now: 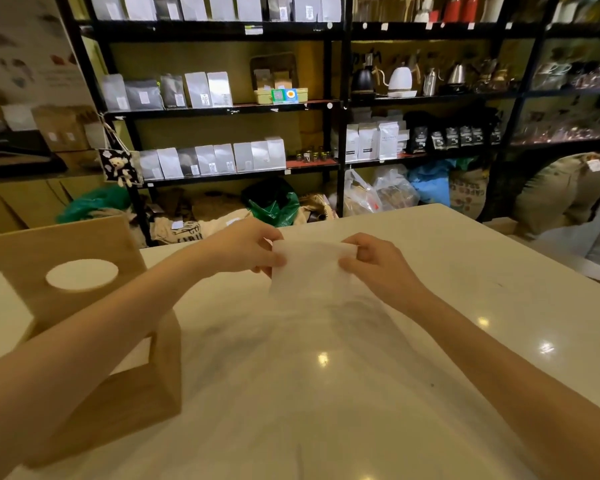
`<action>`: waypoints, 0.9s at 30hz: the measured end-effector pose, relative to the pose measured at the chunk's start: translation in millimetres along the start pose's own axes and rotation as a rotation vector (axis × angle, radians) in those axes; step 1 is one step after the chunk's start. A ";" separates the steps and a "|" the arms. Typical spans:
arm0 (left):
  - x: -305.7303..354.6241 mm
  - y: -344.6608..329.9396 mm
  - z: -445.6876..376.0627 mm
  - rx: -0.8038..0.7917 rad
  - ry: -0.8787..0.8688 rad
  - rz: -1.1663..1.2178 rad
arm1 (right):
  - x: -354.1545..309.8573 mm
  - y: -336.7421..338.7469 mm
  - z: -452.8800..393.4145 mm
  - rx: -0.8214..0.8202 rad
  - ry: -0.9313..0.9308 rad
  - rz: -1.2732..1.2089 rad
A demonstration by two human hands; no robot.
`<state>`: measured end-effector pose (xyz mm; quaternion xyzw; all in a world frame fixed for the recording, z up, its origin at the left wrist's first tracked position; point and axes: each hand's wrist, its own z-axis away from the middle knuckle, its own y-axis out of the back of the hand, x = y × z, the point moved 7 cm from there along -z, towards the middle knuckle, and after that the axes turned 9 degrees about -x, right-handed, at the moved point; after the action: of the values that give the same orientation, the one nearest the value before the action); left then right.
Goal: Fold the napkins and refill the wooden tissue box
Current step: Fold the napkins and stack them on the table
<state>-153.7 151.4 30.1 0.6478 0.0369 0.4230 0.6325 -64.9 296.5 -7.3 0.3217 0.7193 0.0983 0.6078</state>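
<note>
A white napkin hangs in the air above the middle of the white table. My left hand pinches its upper left corner and my right hand pinches its upper right corner. The napkin's lower edge blurs against the table. The wooden tissue box lies tipped on the table at the left, its oval hole facing up and towards me. My left forearm crosses in front of the box and hides part of it.
Black shelves with coffee bags, kettles and jars stand behind the table. Sacks and plastic bags lie on the floor beneath them. The table's far edge runs just beyond my hands, and its right edge slopes down at the right.
</note>
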 end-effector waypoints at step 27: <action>-75.8 -106.1 220.5 -0.074 0.179 0.989 | -71.6 -107.4 139.7 -0.720 -0.166 -0.281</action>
<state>-19.4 -45.7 -63.3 0.5262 -0.2355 0.7269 0.3733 33.1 136.9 -40.2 -0.0069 0.6244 0.2336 0.7453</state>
